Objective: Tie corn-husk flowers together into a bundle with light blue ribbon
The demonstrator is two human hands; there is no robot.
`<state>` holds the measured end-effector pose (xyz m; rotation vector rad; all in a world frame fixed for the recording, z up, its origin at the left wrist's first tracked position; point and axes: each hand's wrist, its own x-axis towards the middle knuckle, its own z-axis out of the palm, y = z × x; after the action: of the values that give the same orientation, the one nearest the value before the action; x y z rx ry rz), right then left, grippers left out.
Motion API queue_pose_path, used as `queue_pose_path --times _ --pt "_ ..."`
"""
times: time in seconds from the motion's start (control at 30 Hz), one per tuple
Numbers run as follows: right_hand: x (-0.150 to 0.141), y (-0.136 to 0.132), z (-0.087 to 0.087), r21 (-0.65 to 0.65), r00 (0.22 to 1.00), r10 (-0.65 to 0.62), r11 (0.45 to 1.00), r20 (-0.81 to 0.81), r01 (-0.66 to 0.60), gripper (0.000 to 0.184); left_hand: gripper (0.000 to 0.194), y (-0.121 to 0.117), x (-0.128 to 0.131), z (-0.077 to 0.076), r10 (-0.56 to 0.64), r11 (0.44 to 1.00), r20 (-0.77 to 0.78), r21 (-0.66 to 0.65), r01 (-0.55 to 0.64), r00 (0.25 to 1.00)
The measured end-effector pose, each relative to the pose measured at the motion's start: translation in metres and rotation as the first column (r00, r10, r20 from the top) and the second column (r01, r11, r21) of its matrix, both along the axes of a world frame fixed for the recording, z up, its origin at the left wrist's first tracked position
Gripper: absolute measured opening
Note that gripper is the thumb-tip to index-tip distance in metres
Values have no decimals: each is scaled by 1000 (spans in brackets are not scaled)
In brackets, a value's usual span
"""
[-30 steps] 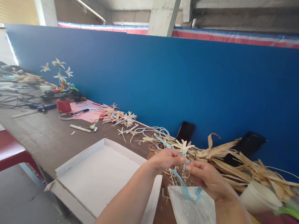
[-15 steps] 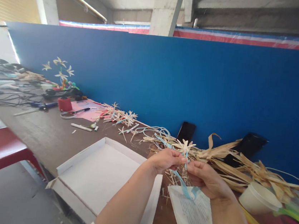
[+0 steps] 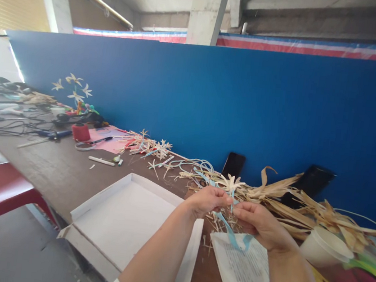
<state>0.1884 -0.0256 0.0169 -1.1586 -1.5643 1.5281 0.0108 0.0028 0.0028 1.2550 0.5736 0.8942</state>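
Note:
A cream-coloured craft flower (image 3: 230, 183) with pointed petals stands upright between my hands, its stem wrapped in light blue. My left hand (image 3: 211, 201) pinches the stem just below the petals. Close beside it, my right hand (image 3: 253, 218) pinches a light blue ribbon (image 3: 230, 234) at the stem. The ribbon's loose length droops in a loop below my fingers, over a printed paper sheet (image 3: 239, 269). My fingers partly hide where ribbon and stem meet.
An open white box lid (image 3: 127, 224) lies left of my forearms. Dry husks (image 3: 286, 197) and a white cup (image 3: 325, 247) are at the right. Two phones, one a black phone (image 3: 233, 165), lean on the blue partition (image 3: 192, 105). Finished flowers (image 3: 150, 145) and a red tape roll (image 3: 80, 132) sit further left.
Both hands keep their pinch at the flower's stem, with only slight finger shifts. The ribbon loop hangs in nearly the same place. The view wobbles a little.

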Motion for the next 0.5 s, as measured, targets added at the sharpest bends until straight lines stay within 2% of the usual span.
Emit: queue_pose_path --times 0.2,0.33,0.4,0.5 --pt "-6 3 -2 -12 994 -51 999 -100 50 34 43 4 4 -4 81 997 53 -19 -80 995" --pt "-9 7 -8 7 979 -174 984 -108 176 31 42 8 11 -10 241 969 8 -55 -240 971" --pt "-12 9 -9 46 966 -248 967 -73 252 30 43 9 14 -13 308 948 -36 -75 -309 951" --pt "-18 8 -7 165 945 -328 932 9 322 26 45 8 15 -13 319 941 -41 -103 -321 947"
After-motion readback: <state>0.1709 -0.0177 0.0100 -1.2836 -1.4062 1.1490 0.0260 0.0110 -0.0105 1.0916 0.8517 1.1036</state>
